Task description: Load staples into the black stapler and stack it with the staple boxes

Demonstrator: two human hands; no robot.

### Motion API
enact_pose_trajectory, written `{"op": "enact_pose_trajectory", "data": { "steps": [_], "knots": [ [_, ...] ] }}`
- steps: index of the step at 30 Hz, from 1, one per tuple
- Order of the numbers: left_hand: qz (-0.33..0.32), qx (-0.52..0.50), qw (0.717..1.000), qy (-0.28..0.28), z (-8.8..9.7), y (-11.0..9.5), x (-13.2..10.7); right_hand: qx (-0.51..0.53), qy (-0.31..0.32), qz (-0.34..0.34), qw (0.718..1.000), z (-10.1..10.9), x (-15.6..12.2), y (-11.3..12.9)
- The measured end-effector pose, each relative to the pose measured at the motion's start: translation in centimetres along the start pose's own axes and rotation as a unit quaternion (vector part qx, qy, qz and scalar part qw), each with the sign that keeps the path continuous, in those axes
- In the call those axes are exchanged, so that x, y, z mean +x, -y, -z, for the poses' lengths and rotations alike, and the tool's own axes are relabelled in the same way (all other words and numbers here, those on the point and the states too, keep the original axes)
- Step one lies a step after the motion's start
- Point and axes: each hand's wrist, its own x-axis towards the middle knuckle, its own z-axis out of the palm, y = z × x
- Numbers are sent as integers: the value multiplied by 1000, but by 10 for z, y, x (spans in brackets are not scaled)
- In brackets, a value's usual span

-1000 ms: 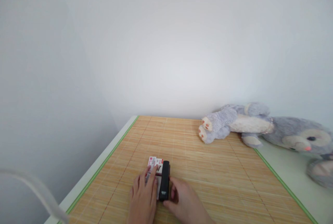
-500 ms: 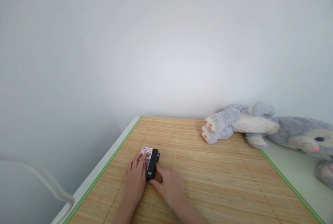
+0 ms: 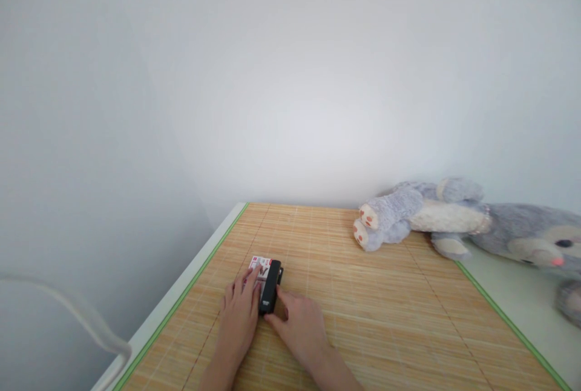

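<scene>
A black stapler (image 3: 270,288) lies on the bamboo mat, its long side pointing away from me. Flush along its left side is a white and red printed package (image 3: 261,262), partly covered by fingers. My left hand (image 3: 240,309) rests flat on that package with its fingers stretched forward, the fingertips close to the stapler. Thumb and index finger of my right hand (image 3: 300,324) pinch the stapler's near end from the right. The remaining right fingers are curled and mostly hidden.
The bamboo mat (image 3: 363,294) with green edging covers the table. A grey and white plush toy (image 3: 445,215) lies along the wall at the back right. A white cable or tube (image 3: 82,312) curves in at the lower left, beside the table's pale edge (image 3: 181,285).
The whole view has shifted slightly, so everything sits a little further right. Both hands keep the same places on the stapler and package.
</scene>
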Motion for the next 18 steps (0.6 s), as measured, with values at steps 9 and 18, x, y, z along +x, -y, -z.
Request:
{"op": "enact_pose_trajectory", "data": {
  "steps": [9,18],
  "knots": [
    [20,-72,993,-88,28,-64,-19,-17,-70,-39,997,41,-56,-52],
    [-169,-55,975,134,-30,-162,-29,-234,-123,-141,954,62,-106,-136]
  ]
}}
